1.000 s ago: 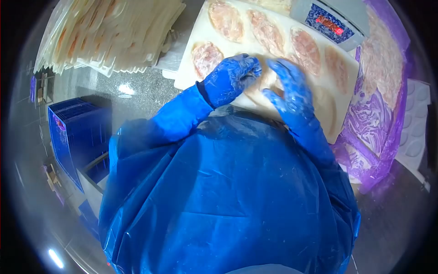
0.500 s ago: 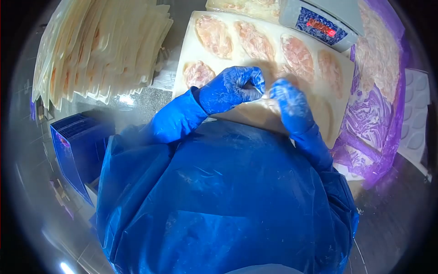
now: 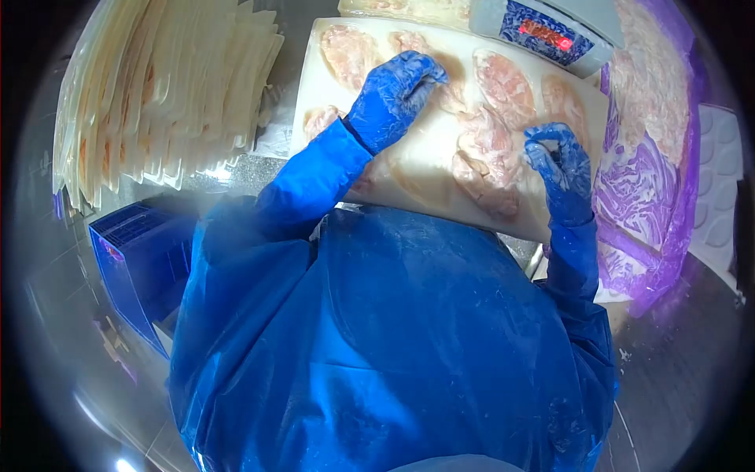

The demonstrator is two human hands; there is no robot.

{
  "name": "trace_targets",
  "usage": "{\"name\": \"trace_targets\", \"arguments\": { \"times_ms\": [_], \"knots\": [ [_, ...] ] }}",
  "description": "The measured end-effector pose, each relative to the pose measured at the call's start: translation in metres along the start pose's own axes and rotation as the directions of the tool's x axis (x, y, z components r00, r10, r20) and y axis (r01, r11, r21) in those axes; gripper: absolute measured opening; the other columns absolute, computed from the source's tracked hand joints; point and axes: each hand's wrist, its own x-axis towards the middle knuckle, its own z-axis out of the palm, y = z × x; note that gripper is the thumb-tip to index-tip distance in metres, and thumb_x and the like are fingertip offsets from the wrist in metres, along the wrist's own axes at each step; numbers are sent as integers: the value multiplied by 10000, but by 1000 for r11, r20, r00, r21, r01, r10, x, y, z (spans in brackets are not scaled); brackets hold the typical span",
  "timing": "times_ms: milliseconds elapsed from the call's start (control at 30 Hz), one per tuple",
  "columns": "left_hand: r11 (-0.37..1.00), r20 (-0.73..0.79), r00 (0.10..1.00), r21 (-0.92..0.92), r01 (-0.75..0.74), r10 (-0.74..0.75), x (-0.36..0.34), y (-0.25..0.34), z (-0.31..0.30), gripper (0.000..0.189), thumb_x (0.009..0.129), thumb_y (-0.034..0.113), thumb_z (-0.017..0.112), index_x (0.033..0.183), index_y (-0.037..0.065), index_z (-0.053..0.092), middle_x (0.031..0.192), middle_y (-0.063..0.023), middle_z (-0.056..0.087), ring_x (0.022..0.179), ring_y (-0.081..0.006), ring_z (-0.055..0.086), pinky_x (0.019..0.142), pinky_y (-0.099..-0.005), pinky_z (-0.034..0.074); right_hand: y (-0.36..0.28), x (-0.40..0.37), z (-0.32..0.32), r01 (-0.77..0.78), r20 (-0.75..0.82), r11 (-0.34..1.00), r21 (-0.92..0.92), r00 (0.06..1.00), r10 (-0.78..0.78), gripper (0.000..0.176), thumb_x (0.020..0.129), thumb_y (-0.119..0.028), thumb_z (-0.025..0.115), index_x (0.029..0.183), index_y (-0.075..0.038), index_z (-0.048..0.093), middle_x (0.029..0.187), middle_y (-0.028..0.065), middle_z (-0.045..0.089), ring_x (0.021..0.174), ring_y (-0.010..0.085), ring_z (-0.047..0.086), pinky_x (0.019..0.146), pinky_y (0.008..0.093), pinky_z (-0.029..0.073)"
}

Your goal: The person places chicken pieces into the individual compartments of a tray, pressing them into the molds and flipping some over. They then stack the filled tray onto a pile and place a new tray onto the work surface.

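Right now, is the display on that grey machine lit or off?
Lit: red characters glow on the display of the grey machine, too blurred to read.

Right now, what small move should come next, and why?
Probably shift the right hand slightly left and gather the pale pink raw meat piece: it lies unevenly spread on the white rectangular hollowed tray, just beside that hand.

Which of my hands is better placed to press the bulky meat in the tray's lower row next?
Probably your right hand: it's right beside that meat. Your left hand is farther off, over the upper row of the tray.
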Motion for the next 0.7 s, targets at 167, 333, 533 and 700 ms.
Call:
{"name": "trace_targets", "arguments": {
  "times_ms": [167,333,533,700],
  "knots": [
    [978,272,941,-9,-207,201,-22,-3,17,500,988,187,526,1473,141,410,1472,-134,462,1346,-297,451,1146,-436,327,-57,16,19,184,31,983,-12,983,-183,144,893,3,644,1033,-29,641,1049,53,649,911,97,618,773,238,510],
    [925,454,885,283,-253,103,-43,11,-20,558,1026,334,437,1536,149,305,1610,-87,244,1500,-253,179,1224,-446,55,-53,16,18,164,-25,985,62,986,-162,157,893,2,632,1048,-17,647,1044,62,655,874,120,632,757,243,512],
    [928,-215,964,302,219,-158,20,-5,68,699,989,472,442,1537,74,268,1587,-219,223,1483,-379,170,1201,-514,64,-15,8,2,118,-55,988,103,992,-112,181,909,-42,613,1083,5,628,1021,79,660,819,122,613,759,259,505],
    [855,45,998,519,7,-36,46,-10,103,739,963,554,438,1534,110,287,1585,-214,226,1473,-409,179,1196,-537,89,-6,-11,-19,100,-112,991,85,990,-90,169,909,-37,603,1073,-2,625,1042,85,653,811,124,612,752,267,506]
  ]
}}
